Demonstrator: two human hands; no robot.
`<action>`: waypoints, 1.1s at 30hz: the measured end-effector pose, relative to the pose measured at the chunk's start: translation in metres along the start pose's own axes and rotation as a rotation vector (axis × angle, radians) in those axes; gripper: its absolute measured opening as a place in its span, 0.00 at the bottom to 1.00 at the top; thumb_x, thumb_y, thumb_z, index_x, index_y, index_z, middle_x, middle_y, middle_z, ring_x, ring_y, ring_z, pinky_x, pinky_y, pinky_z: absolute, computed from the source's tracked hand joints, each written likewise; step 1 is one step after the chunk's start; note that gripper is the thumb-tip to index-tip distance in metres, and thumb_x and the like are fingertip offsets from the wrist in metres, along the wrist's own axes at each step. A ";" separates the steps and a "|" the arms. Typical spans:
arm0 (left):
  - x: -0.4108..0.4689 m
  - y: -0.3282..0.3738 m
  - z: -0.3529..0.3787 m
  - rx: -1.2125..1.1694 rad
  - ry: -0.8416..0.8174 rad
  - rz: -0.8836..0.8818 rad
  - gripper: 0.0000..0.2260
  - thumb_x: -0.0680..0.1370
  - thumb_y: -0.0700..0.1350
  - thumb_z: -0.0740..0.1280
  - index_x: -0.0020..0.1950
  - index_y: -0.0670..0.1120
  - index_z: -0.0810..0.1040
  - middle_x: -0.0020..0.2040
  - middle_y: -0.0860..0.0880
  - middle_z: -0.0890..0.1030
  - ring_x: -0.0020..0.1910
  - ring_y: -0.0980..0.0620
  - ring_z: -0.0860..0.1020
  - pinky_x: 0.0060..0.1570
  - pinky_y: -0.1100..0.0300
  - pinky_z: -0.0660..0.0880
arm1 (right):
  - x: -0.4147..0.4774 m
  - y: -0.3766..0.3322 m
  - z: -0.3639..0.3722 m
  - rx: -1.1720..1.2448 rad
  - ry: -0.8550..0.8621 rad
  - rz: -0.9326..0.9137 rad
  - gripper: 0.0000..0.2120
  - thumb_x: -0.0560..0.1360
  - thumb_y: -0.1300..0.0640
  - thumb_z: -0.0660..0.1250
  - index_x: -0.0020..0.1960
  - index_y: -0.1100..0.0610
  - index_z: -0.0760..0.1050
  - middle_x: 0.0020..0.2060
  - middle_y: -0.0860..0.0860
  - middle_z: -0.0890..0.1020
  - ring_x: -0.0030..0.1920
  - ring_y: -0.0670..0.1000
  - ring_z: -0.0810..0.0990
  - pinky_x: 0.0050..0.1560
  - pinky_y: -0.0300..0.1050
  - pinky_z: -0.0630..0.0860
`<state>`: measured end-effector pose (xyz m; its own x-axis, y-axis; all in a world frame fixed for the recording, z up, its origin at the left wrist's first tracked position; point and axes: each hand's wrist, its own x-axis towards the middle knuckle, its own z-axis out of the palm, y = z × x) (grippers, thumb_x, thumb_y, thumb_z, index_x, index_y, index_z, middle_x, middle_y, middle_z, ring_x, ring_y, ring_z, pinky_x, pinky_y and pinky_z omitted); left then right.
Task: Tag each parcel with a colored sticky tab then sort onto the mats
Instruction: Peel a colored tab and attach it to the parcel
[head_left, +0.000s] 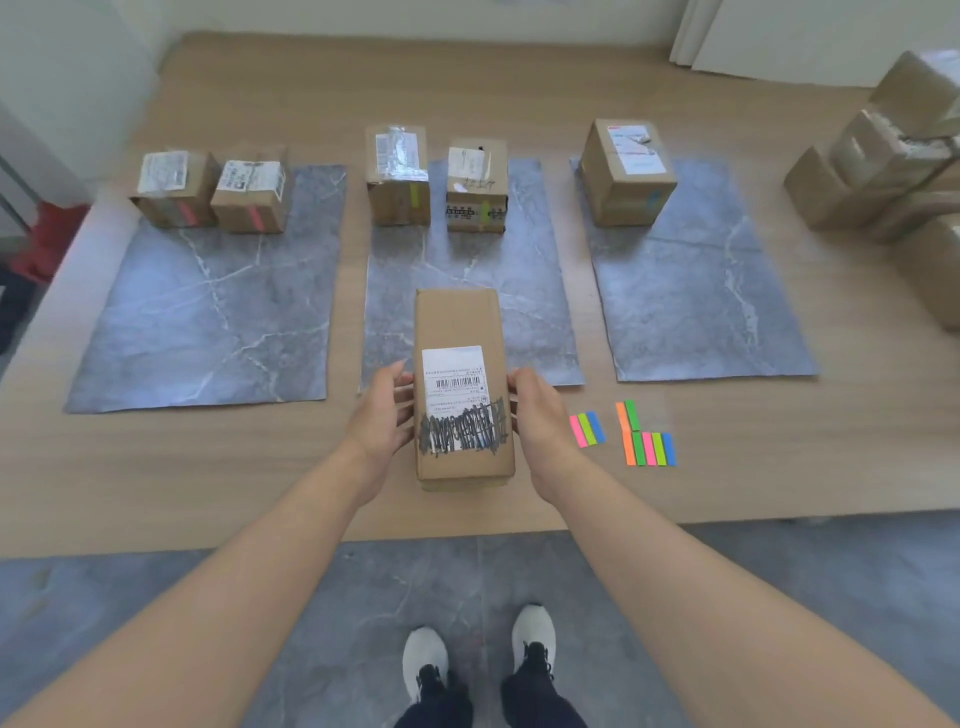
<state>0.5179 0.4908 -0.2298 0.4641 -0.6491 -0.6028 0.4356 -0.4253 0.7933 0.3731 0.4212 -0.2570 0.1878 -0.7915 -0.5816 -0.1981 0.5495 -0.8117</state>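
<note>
A long cardboard parcel (460, 322) with a white label and black scribble lies on the table, its far end over the middle mat (535, 312). My left hand (382, 410) grips its left side and my right hand (537, 410) grips its right side. Colored sticky tabs (588, 429) lie just right of my right hand, with a larger set of tabs (649, 441) further right. On the left mat (208, 322) stand two parcels with pink tabs (213, 192). Two green-tabbed parcels (436, 182) stand on the middle mat. One blue-tabbed parcel (626, 174) is on the right mat (701, 291).
A pile of untagged cardboard parcels (893, 171) sits at the table's right edge. The wooden table's front edge (208, 540) runs just before my shoes. Red and dark items (47, 244) lie beyond the table's left side.
</note>
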 end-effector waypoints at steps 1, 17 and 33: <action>0.001 -0.002 0.000 -0.009 0.003 -0.006 0.13 0.84 0.53 0.57 0.50 0.46 0.75 0.44 0.49 0.81 0.44 0.52 0.80 0.49 0.55 0.77 | 0.001 0.002 0.000 -0.011 -0.006 0.012 0.30 0.64 0.37 0.58 0.54 0.58 0.79 0.48 0.55 0.84 0.46 0.52 0.78 0.48 0.51 0.72; 0.016 -0.025 -0.013 -0.016 -0.054 -0.060 0.13 0.85 0.52 0.55 0.52 0.45 0.74 0.49 0.47 0.80 0.55 0.48 0.79 0.63 0.52 0.74 | -0.005 0.019 0.007 -0.067 -0.015 0.076 0.24 0.74 0.42 0.56 0.55 0.60 0.78 0.43 0.48 0.81 0.44 0.49 0.75 0.46 0.47 0.69; -0.037 0.038 0.023 0.111 -0.059 0.146 0.21 0.84 0.53 0.56 0.72 0.43 0.71 0.71 0.44 0.73 0.70 0.49 0.70 0.72 0.53 0.65 | -0.050 -0.038 -0.017 0.085 0.106 -0.049 0.23 0.81 0.50 0.60 0.65 0.68 0.72 0.69 0.62 0.73 0.69 0.62 0.71 0.60 0.48 0.72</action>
<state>0.4995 0.4839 -0.1754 0.4691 -0.7433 -0.4769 0.2773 -0.3887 0.8786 0.3543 0.4357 -0.1961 0.0915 -0.8393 -0.5359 -0.1080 0.5266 -0.8432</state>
